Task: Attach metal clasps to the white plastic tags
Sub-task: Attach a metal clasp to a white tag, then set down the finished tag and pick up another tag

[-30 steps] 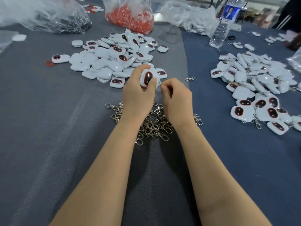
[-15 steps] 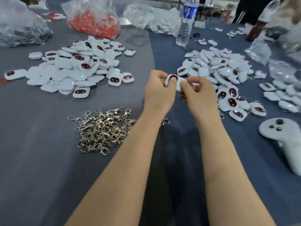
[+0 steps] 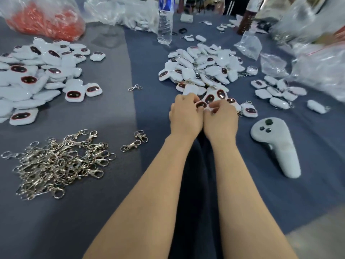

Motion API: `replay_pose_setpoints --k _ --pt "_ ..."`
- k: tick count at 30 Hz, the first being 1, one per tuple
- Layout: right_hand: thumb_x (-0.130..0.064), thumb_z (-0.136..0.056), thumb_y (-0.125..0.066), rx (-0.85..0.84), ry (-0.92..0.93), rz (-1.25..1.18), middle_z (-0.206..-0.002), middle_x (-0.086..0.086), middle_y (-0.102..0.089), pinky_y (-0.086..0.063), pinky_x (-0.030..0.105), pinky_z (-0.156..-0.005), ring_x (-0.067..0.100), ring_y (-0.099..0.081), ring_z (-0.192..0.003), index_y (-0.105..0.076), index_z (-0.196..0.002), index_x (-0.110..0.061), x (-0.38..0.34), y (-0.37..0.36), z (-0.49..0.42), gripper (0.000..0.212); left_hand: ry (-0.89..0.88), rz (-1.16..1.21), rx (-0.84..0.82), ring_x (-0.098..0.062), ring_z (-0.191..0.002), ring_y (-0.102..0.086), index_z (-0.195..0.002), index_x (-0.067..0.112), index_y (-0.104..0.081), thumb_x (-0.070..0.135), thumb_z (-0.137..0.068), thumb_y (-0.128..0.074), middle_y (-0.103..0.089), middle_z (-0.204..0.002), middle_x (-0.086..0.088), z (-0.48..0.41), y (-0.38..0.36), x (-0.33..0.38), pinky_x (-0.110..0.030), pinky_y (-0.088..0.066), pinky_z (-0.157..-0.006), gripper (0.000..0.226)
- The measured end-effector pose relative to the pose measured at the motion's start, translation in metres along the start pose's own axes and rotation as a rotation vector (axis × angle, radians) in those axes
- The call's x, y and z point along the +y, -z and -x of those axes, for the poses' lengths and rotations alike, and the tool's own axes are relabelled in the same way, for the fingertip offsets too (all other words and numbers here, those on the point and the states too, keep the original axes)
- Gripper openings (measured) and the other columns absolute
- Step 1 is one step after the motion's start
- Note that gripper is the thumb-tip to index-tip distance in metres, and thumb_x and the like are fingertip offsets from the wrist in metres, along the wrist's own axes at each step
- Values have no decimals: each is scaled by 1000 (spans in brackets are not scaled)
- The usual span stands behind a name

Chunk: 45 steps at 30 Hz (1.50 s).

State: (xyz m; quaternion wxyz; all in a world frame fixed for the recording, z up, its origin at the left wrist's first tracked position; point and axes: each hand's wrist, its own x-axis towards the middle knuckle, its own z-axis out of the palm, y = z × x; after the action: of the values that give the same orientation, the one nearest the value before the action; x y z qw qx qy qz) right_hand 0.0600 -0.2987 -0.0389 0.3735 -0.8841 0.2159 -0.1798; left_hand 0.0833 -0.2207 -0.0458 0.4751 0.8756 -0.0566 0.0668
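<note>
Left hand (image 3: 186,114), right hand (image 3: 221,116) both pinching one white rounded plastic tag (image 3: 201,104), middle of the grey cloth worktop (image 3: 149,113); clasp hidden, slack fingers could drop it.

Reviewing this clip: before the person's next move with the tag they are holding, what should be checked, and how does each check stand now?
1. Grip: left hand and right hand both pinch the held tag: ok.
2. Clasp fixed on that tag: hidden by the fingers: cannot tell.
3. Drop spot: the clasped tags pile lies just beyond the hands: ok.
4. Clasp supply: the clasp pile on the left is well stocked: ok.
5. Tags left to do: the bare tags pile lies at far left: ok.
</note>
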Motion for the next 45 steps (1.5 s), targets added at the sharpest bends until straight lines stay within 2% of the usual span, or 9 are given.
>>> replay_pose_setpoints --k 6,12,17,20,25,31,36,41,45 --pt "-17 -94 -48 66 -27 12 -125 7 -48 -30 24 -71 13 -42 -82 -55 -116 -14 0 -1 -4 23 40 12 54 -25 -107 -49 -112 12 -53 30 -87 -63 -47 -118 -8 -6 -9 1 -39 -42 -94 33" --pt "-6 -91 -47 136 87 -110 -125 4 -47 -26 15 -68 13 -47 -86 -55 -116 -15 -23 -7 7 28 143 337 177 -16 -103 -54 -105 12 -59 18 -90 -57 -57 -117 -7 -3 17 1 -24 -41 -91 17" --pt "-15 -89 -54 -145 222 -304 -91 -9 -59 -43 25 -81 10 -56 -91 -60 -106 -14 -74 -40 38 18 183 543 395 -2 -77 -53 -103 9 -60 7 -88 -54 -57 -87 8 2 80 -11 -7 -41 -70 16" --pt "-16 -88 -54 -326 281 -276 -75 -17 -52 -41 24 -73 7 -53 -80 -61 -95 -19 -102 -71 63 10 249 592 524 0 -69 -49 -96 13 -57 6 -88 -53 -53 -79 8 10 127 -35 -6 -39 -63 11" --pt "-22 -90 -56 -547 431 -128 -121 7 -58 -38 32 -93 26 -53 -112 -61 -119 -21 -147 -126 110 29 422 648 732 -19 -81 -50 -92 9 -55 7 -90 -50 -54 -89 -8 29 199 -81 -35 -45 -76 6" --pt "-29 -89 -53 -735 610 -10 -129 11 -56 -40 44 -102 32 -49 -120 -51 -133 -29 -187 -165 151 44 440 700 989 -17 -88 -53 -110 -2 -57 8 -91 -46 -56 -101 -10 47 250 -114 -23 -43 -70 25" --pt "-38 -96 -42 -785 655 285 -148 13 -29 -4 59 -112 35 -17 -139 -48 -131 -41 -196 -180 170 36 521 856 1004 -21 -64 -40 -92 6 -47 4 -89 -39 -43 -76 -9 54 265 -126 -25 -32 -48 8" --pt "-29 -95 -45 -610 593 209 -131 10 -44 -31 40 -102 31 -41 -121 -64 -116 -29 -195 -178 165 28 591 852 1019 -9 -54 -32 -99 7 -54 7 -89 -44 -37 -67 3 56 262 -126 -20 -30 -47 13" --pt "-12 -91 -50 -592 527 -164 -119 12 -59 -39 21 -79 24 -57 -104 -71 -107 -12 -190 -157 152 26 544 806 981 -6 -67 -45 -121 4 -51 12 -90 -50 -52 -96 -2 54 250 -118 -14 -40 -53 32"
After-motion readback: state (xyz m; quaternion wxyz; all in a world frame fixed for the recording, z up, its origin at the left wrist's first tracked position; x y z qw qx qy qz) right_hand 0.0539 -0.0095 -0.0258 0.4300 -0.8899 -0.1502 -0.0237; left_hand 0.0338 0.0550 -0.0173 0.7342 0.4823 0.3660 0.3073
